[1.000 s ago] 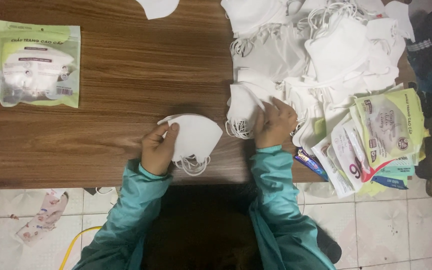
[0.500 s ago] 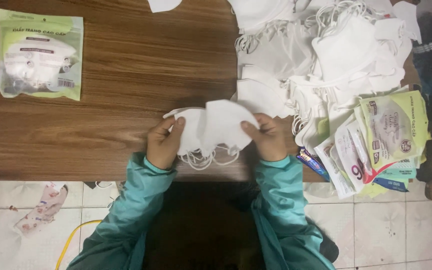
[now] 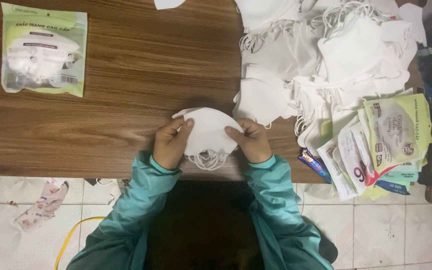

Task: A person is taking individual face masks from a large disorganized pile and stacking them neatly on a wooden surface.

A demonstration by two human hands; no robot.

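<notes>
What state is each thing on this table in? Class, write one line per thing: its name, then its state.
Folded white mask: held flat at the table's front edge, ear loops dangling.
Left hand: gripping the mask's left side.
Right hand: gripping its right side.
Loose mask pile: unpacked, heaped, loops tangled.
Green mask packet: filled, lying flat.
Empty packets: stacked, overhanging the table edge.

Bare hands point(image 3: 211, 142) emerge from long teal sleeves point(image 3: 141, 200) with snug ribbed cuffs at the wrists
</notes>
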